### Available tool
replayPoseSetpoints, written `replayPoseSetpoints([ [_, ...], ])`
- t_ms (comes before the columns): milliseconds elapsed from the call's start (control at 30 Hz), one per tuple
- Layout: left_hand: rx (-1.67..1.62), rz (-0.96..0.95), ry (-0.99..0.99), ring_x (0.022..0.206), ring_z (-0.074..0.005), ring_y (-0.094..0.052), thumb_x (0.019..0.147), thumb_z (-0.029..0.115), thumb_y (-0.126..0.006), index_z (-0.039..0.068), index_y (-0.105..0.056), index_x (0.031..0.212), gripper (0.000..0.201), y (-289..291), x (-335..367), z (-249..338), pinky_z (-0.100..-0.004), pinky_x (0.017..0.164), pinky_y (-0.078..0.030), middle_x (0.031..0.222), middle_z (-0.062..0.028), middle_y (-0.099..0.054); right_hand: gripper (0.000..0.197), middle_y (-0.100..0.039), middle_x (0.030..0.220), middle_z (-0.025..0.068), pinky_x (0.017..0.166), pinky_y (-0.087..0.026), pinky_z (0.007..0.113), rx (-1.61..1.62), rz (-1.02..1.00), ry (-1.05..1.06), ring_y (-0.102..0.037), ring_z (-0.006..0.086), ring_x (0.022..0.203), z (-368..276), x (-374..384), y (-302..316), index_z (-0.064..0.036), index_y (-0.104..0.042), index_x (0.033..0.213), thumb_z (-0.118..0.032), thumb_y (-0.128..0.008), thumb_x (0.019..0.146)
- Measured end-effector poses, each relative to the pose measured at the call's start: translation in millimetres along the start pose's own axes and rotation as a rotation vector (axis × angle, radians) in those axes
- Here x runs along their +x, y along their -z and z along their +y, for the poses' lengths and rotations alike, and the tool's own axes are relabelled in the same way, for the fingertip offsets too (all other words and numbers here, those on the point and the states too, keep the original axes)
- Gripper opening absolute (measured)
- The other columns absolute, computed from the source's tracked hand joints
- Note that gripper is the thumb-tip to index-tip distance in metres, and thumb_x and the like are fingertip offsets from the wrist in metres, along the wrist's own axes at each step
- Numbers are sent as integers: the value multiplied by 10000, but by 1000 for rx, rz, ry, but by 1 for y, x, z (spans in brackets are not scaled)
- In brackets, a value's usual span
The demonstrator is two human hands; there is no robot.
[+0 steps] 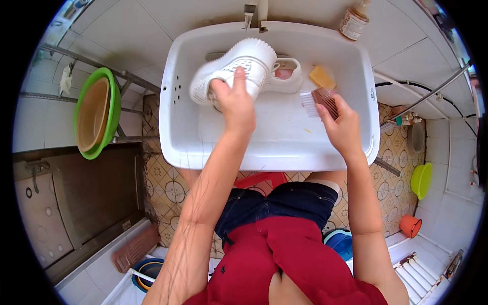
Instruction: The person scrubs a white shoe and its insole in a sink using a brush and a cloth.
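Observation:
My left hand (237, 104) grips a white sneaker (256, 58) by its opening, thumb on the outside, holding it tilted above the sink with its ridged sole edge turned up. In my right hand (344, 127) is a scrub brush (326, 99) with a brown back, its white bristles facing left toward the shoe but apart from it. A second white shoe (292, 87) lies behind the first, partly hidden by it. Beside the brush, a yellow bar of soap (322, 77) rests on the bottom of the white sink (213, 158).
A tap (249, 9) hangs over the sink's back edge. A pump bottle (354, 23) stands at the back right corner. Green and brown basins (96, 113) lean on a metal rack at left. At right are a lime basin (421, 181) and an orange bucket (409, 225).

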State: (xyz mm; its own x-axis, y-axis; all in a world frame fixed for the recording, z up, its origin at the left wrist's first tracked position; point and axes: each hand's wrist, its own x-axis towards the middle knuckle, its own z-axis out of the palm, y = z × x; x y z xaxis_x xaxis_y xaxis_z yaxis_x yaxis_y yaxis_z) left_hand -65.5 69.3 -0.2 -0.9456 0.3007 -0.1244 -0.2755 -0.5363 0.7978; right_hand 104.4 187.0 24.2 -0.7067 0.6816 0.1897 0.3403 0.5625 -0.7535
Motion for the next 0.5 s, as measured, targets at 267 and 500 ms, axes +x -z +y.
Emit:
replayPoseSetpoints([
  [267,542,-134,-423,1072,-198,-454,905,147,-588,-48,-368,1135,373,-11,37,-60,-312,951,-345,1161,-156,-479,207,-637,821,192,676,-482,389,38,-42,10,-612,376,750,9,-2,-4,6,-552,996,-119,-624,848],
  [500,622,-125,-350,978,-264,-525,868,252,-645,-85,-447,1102,456,-1,55,-72,-351,896,-398,1054,-189,-555,273,-625,864,209,650,-477,391,-23,-60,201,-611,372,739,26,2,-21,-11,-531,1084,-21,-568,814],
])
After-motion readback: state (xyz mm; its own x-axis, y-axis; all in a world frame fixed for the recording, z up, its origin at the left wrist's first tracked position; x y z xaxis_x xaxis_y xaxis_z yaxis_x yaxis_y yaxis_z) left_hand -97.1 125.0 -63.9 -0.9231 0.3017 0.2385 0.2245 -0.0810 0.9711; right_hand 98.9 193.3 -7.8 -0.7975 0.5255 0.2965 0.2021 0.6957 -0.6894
